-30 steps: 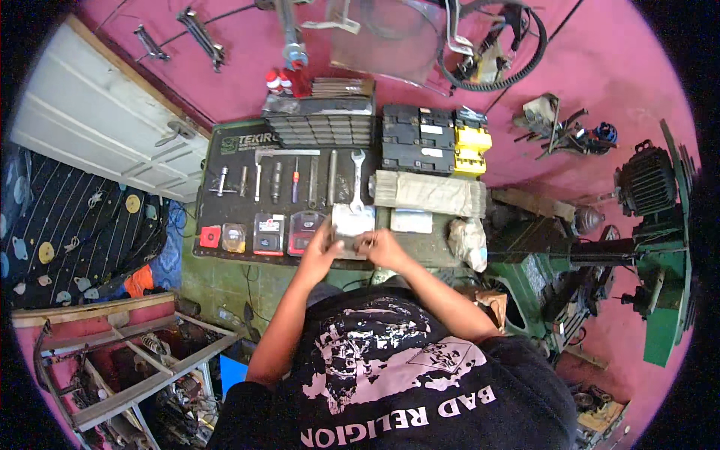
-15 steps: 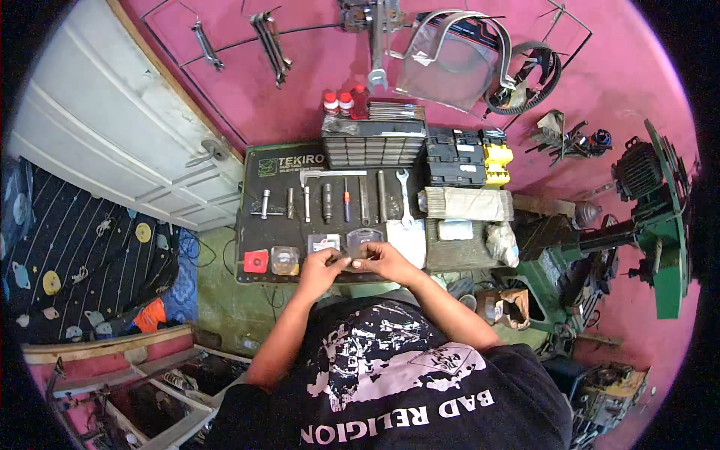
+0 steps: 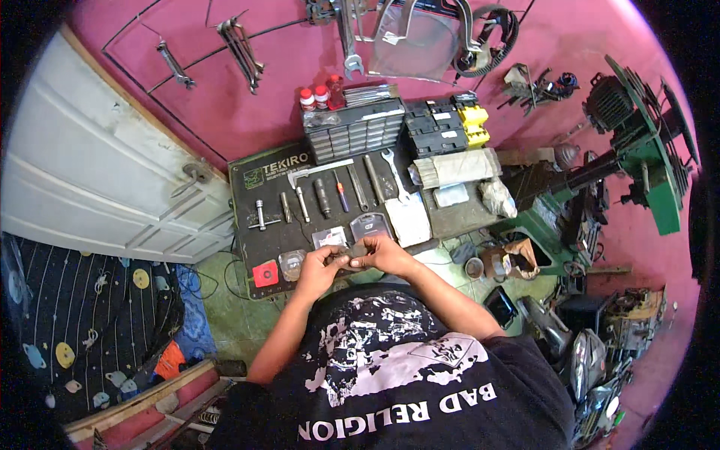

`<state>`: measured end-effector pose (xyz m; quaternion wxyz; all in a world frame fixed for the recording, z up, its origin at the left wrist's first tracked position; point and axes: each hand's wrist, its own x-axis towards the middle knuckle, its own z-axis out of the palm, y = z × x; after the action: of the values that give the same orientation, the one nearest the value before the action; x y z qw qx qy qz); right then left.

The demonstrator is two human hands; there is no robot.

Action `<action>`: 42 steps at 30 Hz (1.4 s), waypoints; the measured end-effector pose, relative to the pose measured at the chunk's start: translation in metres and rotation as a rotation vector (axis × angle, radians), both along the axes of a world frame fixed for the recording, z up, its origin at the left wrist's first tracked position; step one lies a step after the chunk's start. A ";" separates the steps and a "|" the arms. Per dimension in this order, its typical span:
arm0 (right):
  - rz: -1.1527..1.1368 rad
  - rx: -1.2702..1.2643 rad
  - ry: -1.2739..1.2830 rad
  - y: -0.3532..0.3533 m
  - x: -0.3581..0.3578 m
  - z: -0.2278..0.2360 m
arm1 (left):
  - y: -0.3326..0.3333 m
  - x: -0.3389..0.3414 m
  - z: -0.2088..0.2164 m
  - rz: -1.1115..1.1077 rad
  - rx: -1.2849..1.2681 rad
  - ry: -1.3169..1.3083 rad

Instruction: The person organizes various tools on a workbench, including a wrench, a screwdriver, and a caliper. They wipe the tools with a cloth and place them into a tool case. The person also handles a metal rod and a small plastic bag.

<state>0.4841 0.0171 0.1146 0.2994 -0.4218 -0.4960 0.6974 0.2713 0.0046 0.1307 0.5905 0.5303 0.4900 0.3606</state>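
readable lettering (image 3: 397, 421) on shirt (image 3: 450, 379) and mat (image 3: 298, 235)

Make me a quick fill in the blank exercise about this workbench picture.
1. The ungloved left hand and right hand are ___ as they hold a small dark object, hard to make out.
2. The red square packet lies to the ___ of the left hand.
3. The whitish bundle lies to the ___ of the right hand.
4. The wall is painted ___.

Missing words: bare; left; right; pink.

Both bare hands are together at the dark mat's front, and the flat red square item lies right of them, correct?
Wrong side: the head view shows the flat red square item left of the bare left hand and right hand, which are together at the front of the dark mat.
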 end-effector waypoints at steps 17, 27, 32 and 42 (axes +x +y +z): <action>-0.006 0.003 -0.068 0.032 0.013 0.024 | 0.001 0.023 0.026 0.107 -0.020 -0.245; -0.039 0.364 -0.032 0.048 0.008 0.034 | 0.004 0.008 0.013 0.191 0.058 0.111; 0.001 0.107 -0.019 0.052 0.016 0.048 | 0.007 0.012 0.027 0.204 0.028 -0.093; 0.052 -0.043 0.076 0.048 0.028 0.028 | 0.022 0.029 0.021 0.223 -0.027 -0.161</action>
<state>0.5120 0.0650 0.1423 0.2907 -0.3881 -0.4801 0.7310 0.2999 0.0266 0.1518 0.5913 0.4341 0.5015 0.4587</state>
